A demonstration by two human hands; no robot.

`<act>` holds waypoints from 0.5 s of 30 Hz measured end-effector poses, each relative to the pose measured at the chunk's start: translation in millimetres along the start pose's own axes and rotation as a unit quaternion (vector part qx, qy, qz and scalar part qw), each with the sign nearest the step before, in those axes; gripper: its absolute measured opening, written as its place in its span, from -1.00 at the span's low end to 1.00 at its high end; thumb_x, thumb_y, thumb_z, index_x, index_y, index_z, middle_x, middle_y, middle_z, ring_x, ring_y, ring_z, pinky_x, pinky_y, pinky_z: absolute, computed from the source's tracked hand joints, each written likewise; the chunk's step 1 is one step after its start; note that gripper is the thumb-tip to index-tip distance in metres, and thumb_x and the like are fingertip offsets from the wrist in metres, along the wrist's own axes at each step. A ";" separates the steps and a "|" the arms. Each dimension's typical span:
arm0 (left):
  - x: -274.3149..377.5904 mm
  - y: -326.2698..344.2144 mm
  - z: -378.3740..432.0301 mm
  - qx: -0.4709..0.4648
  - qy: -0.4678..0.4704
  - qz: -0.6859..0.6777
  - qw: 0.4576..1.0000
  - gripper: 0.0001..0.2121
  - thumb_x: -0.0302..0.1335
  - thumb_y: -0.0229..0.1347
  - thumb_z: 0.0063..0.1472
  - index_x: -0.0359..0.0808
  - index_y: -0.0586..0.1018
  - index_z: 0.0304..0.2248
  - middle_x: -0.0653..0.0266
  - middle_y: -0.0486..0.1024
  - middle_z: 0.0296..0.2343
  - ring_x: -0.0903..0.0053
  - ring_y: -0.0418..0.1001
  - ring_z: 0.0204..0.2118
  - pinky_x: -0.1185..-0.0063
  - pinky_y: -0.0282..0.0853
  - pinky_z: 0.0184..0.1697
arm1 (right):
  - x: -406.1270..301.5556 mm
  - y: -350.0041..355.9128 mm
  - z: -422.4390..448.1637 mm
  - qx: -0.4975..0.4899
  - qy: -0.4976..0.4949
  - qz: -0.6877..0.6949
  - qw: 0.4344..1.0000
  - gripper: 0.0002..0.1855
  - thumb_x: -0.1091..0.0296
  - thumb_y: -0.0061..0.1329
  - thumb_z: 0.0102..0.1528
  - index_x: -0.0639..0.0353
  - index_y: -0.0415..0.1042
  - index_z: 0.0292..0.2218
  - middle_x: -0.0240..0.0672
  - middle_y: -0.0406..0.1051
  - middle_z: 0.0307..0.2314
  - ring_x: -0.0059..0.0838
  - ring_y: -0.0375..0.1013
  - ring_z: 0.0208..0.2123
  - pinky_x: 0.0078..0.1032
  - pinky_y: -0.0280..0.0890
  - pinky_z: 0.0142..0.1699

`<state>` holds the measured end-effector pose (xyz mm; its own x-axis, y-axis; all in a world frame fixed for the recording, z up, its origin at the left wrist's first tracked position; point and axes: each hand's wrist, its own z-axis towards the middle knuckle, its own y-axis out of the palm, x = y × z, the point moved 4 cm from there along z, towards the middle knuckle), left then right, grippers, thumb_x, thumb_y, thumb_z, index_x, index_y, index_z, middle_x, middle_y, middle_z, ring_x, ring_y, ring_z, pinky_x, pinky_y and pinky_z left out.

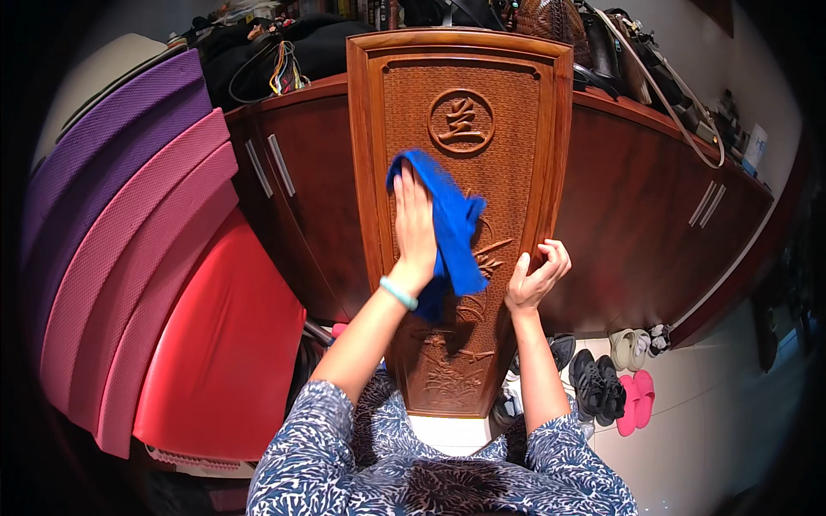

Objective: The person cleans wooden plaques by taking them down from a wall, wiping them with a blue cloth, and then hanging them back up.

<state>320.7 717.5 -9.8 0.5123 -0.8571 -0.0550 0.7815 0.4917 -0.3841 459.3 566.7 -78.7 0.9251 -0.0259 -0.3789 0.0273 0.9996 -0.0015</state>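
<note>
A carved wooden panel (pixel 526 138) with a raised frame stands upright before me. Its face has a woven-looking texture, a round medallion (pixel 461 121) with a carved character, and plant carving (pixel 487 258) lower down. My left hand (pixel 414 222), with a pale green bangle at the wrist, lies flat against a blue cloth (pixel 459 238) pressed to the panel's left half. Part of the cloth hangs down over the plant carving. At the panel's right edge is my right hand (pixel 537 277), its fingers loosely curled and holding nothing; whether it touches the frame is unclear.
Behind the panel runs a dark red wooden cabinet (pixel 619 193), its top crowded with bags (pixel 552 22) and books. Purple and pink foam mats (pixel 148 213) and a red padded board (pixel 226 335) lean at left. Shoes (pixel 594 387) and pink slippers (pixel 635 401) sit on the tiled floor at right.
</note>
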 end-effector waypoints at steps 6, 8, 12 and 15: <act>-14.8 16.9 72.4 0.069 -0.129 -0.187 0.971 -0.27 -0.29 0.06 0.19 -0.42 0.01 0.23 -0.08 -0.15 0.26 -0.03 -0.19 0.30 0.23 -0.22 0.32 | -6.3 -0.6 3.6 0.001 -0.006 -0.004 1.000 -0.71 0.46 -0.07 -0.02 0.30 0.26 -0.21 -0.07 0.27 -0.17 -0.07 0.19 -0.09 -0.20 0.12 0.04; -21.8 19.7 83.6 0.062 -0.059 -0.115 0.990 -0.34 -0.32 0.06 0.18 -0.43 0.12 0.19 -0.06 -0.10 0.24 -0.01 -0.14 0.29 0.25 -0.18 0.32 | -4.5 -0.6 2.3 -0.002 -0.005 0.000 1.000 -0.72 0.46 -0.08 -0.01 0.30 0.27 -0.22 -0.08 0.28 -0.18 -0.08 0.19 -0.09 -0.20 0.11 0.04; -13.4 0.9 109.7 0.101 0.071 -0.135 0.983 -0.64 -0.51 -0.02 0.18 -0.44 0.43 -0.02 0.09 0.24 0.11 0.17 0.14 0.20 0.32 0.04 0.23 | -7.1 -0.9 3.9 -0.005 -0.010 -0.022 1.000 -0.72 0.45 -0.08 -0.01 0.30 0.27 -0.23 -0.08 0.28 -0.19 -0.07 0.18 -0.09 -0.18 0.09 0.06; -14.8 -3.2 129.2 0.095 0.143 -0.146 0.974 -0.66 -0.54 -0.05 0.16 -0.37 0.47 -0.06 0.23 0.39 0.00 0.32 0.26 0.13 0.36 0.13 0.17 | -6.8 0.0 2.4 -0.003 -0.010 -0.030 1.000 -0.72 0.45 -0.08 -0.02 0.30 0.27 -0.23 -0.08 0.28 -0.19 -0.07 0.17 -0.09 -0.16 0.07 0.08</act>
<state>356.6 748.5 111.3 0.1597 -0.9593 -0.2331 0.9446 0.2171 -0.2463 454.0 566.9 -73.9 0.9290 -0.0856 -0.3600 0.0803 0.9963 -0.0296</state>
